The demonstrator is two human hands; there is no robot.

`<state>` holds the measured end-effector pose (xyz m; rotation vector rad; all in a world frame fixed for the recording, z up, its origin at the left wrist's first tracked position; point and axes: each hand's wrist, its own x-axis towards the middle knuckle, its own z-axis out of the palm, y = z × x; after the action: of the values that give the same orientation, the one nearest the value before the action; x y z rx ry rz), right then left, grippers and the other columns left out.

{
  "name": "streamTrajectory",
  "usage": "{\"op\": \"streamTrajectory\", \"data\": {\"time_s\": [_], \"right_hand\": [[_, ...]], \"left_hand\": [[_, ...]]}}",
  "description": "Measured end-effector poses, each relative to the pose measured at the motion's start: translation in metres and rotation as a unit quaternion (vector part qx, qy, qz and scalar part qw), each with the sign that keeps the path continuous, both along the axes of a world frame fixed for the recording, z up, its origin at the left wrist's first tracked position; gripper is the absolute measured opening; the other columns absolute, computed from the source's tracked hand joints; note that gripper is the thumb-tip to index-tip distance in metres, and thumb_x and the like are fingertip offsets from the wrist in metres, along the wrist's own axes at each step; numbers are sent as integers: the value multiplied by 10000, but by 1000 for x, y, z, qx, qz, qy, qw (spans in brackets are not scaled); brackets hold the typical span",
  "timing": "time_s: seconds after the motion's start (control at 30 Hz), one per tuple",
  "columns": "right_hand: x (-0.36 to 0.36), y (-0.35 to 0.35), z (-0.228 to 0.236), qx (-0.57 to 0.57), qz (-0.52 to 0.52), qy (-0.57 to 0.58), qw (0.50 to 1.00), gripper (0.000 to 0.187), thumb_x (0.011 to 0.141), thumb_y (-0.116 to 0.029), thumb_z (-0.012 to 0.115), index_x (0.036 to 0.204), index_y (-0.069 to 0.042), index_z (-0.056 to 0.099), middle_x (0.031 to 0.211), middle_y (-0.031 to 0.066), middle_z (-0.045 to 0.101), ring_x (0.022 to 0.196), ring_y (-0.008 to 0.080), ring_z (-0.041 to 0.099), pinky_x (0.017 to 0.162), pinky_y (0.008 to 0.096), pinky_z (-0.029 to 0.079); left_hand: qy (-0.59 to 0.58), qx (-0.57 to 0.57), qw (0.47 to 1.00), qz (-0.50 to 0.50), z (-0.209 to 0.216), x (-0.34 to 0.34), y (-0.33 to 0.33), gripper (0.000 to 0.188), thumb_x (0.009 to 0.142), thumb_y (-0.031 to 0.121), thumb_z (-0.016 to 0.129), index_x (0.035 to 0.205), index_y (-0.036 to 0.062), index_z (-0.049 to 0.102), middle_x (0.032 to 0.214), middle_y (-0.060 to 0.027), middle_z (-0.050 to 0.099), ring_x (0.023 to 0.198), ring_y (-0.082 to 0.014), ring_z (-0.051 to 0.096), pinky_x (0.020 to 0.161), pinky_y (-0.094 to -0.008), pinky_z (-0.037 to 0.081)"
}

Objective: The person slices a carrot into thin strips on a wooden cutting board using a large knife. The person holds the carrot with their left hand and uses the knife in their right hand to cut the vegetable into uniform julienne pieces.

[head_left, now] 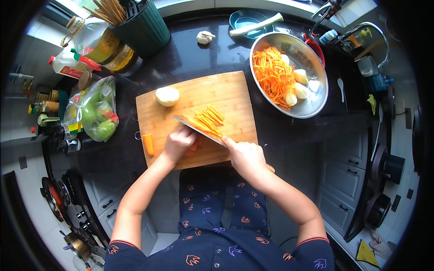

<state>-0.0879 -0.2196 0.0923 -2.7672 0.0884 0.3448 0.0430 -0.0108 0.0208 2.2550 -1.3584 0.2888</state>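
My right hand [247, 159] is closed round the handle of a kitchen knife [199, 129], whose blade slants across the wooden cutting board [237, 97]. Beside the blade, my left hand [179, 144] has its fingers curled down on carrot slices [195, 147], partly hidden under them. On the blade's far side lies a small heap of carrot strips [209, 116]. A carrot piece [148, 144] rests at the board's left edge. Farther back on the board sits a pale, peeled round vegetable [167, 96], which looks like a potato.
Right of the board stands a metal bowl [318, 101] with shredded carrot [272, 74] and several pale peeled pieces. A garlic bulb [205, 37] lies behind the board. At left are a bag of green vegetables [100, 110], oil bottles [101, 47] and a green utensil holder [147, 29].
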Motion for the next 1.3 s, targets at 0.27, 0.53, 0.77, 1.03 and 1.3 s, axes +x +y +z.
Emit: {"op": "streamTrajectory", "data": {"time_s": [0.27,0.53,0.77,1.03,1.3], "right_hand": [[-15,-10,18,25,-10,10,1000,261,966,-121,559,1206,-122,663,717,170,693,624,358,697,578,463,563],[1,3,-2,8,-19,28,999,268,906,-86,583,1161,-111,663,727,177,704,679,361,716,613,469,576],[5,-7,8,48,-30,-6,998,234,944,-137,604,1160,-133,695,740,182,699,671,377,701,604,479,568],[-8,-9,17,49,-22,10,999,258,919,-98,586,1161,-120,675,729,184,699,673,370,712,608,479,573],[10,5,-1,27,-32,19,999,223,941,-139,617,1150,-127,694,730,195,692,673,391,699,625,502,571]], "left_hand": [[-62,4,998,13,-5,1,-1,128,700,96,743,810,144,701,781,-32,629,753,-213,677,576,-323,575],[-18,-18,1000,-8,1,1,-2,129,687,98,761,789,145,697,733,-24,610,686,-207,658,563,-314,564],[-44,-9,999,1,1,2,-1,174,711,104,766,877,108,712,846,-44,690,731,-207,695,603,-314,588],[-45,-7,999,-2,-4,1,2,186,717,93,752,902,98,730,832,-43,686,723,-202,694,605,-315,586],[-10,9,1000,-11,-3,0,4,178,701,94,756,874,122,724,783,-34,659,689,-205,675,582,-322,575]]}}
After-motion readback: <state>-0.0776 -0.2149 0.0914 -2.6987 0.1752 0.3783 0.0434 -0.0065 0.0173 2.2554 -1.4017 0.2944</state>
